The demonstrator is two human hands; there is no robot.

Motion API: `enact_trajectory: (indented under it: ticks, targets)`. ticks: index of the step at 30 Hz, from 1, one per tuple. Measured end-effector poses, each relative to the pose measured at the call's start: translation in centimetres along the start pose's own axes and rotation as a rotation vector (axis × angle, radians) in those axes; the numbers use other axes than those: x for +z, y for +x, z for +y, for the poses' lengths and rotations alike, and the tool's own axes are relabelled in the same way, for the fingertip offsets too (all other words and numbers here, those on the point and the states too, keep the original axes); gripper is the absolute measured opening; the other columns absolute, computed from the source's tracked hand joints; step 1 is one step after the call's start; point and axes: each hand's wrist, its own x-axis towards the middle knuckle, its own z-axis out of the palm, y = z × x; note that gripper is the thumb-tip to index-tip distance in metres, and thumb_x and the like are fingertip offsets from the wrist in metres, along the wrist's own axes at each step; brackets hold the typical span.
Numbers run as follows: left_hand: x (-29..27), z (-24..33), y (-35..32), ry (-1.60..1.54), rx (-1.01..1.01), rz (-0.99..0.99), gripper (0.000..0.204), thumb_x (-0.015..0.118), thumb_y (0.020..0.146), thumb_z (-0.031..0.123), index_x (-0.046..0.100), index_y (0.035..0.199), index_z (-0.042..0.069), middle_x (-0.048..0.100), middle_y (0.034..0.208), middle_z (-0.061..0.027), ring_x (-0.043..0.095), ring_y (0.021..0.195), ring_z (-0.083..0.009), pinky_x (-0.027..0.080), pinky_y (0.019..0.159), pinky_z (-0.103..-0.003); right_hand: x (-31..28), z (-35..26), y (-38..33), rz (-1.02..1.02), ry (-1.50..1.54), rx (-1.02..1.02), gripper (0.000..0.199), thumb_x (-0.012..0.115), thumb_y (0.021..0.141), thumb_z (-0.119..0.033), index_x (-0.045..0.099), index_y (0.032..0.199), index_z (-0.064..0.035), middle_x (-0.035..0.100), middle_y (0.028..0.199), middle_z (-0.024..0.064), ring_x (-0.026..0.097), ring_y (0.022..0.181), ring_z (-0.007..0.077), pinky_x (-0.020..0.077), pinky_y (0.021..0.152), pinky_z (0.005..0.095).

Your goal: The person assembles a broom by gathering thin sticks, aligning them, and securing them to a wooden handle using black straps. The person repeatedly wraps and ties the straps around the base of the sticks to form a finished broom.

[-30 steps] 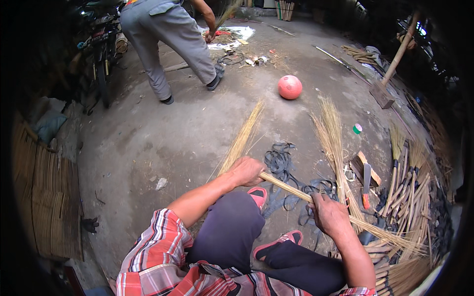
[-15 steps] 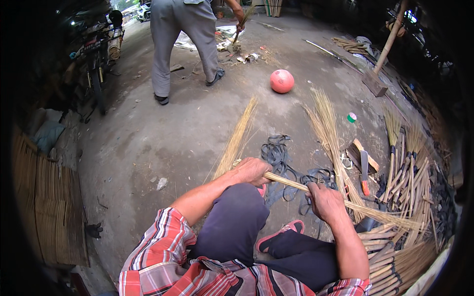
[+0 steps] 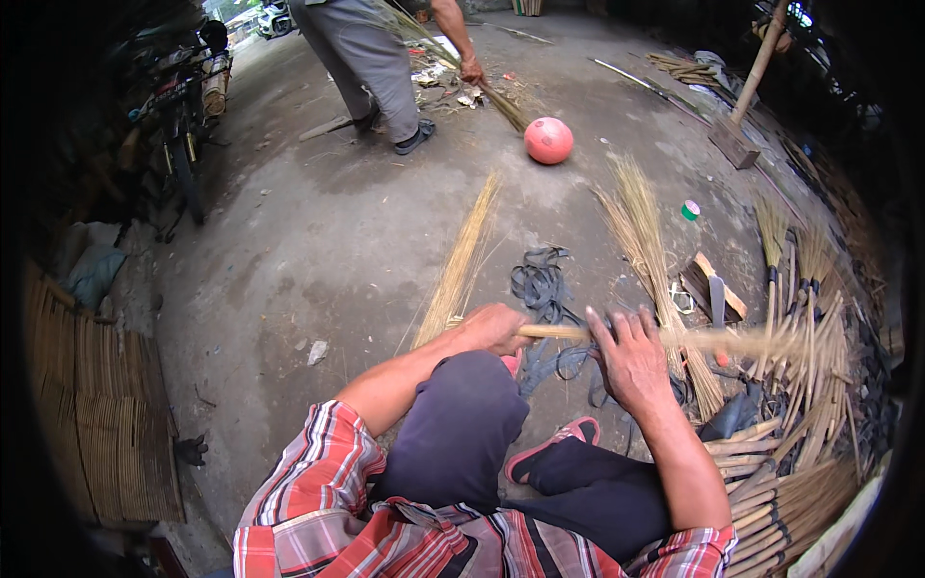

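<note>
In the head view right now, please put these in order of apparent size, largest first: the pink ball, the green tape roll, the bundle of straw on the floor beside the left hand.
1. The bundle of straw, long, clearly largest.
2. The pink ball.
3. The green tape roll, smallest.

The ball lies farther from the camera, so it may look smaller than it is.

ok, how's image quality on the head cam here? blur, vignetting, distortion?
Head view: heavy fisheye, black vignette around the rim, straight edges bowed near it. Soft daylight, no glare, faint shadows on the concrete floor. Centre mostly sharp: left hand crisp; right hand and the stick it grips slightly motion-smeared. Left edge murky, the parked bike underexposed.
</note>
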Motion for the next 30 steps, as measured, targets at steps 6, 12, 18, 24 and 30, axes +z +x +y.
enact_trajectory:
  ticks: [6,12,18,24,30]
  targets:
    - [-2.0,0.6,3.7,-0.392,-0.042,0.255,0.061,0.056,0.105,0.058,0.07,0.101,-0.002,0.065,0.073,-0.0156,0.067,0.07,-0.0302,0.051,0.067,-0.049,-0.8,-1.4,0.9,0.177,0.276,0.155,0.067,0.075,0.093,-0.028,0.05,0.152,-0.0057,0.056,0.146,0.0207,0.053,0.139,0.0369,0.032,0.122,0.0572]
    - [-6.1,9.3,8.5,-1.337,-0.015,0.123,0.057,0.059,0.105,0.06,0.043,0.074,0.014,0.043,0.06,0.002,0.046,0.054,-0.0089,0.043,0.051,-0.029,1.8,-2.7,3.3,0.131,0.727,0.387,0.066,0.077,0.096,-0.031,0.049,0.146,0.0014,0.06,0.134,0.0287,0.061,0.125,0.0372,0.0471,0.107,0.0489]
    - [-6.2,13.1,8.3,-1.533,0.068,0.033,0.057,0.057,0.103,0.065,0.038,0.073,0.019,0.037,0.061,0.0067,0.042,0.052,-0.0061,0.042,0.052,-0.025,4.6,-1.8,3.3,-0.082,1.302,0.662,0.022,0.068,0.103,-0.015,0.059,0.116,0.0,0.067,0.089,0.0048,0.065,0.08,0.0152,0.0527,0.074,0.0305]
    - [-4.2,11.4,8.8,-1.337,0.127,-0.103,0.062,0.053,0.1,0.073,0.052,0.08,0.014,0.051,0.067,0.002,0.053,0.06,-0.0105,0.05,0.06,-0.03,6.4,-2.7,3.5,0.174,1.363,0.53,0.018,0.063,0.107,-0.022,0.061,0.102,-0.0048,0.054,0.068,-0.0024,0.051,0.051,0.0101,0.0421,0.048,0.0274]
    - [-4.6,5.8,13.5,-0.992,0.225,-0.022,0.101,0.048,0.093,0.085,0.05,0.143,-0.002,0.071,0.114,-0.0151,0.072,0.085,-0.0187,0.059,0.078,-0.032,3.9,-0.4,2.8,0.05,1.494,0.917,0.025,0.06,0.109,-0.026,0.071,0.11,-0.0029,0.05,0.063,-0.0054,0.048,0.052,0.0072,0.0379,0.049,0.0271]
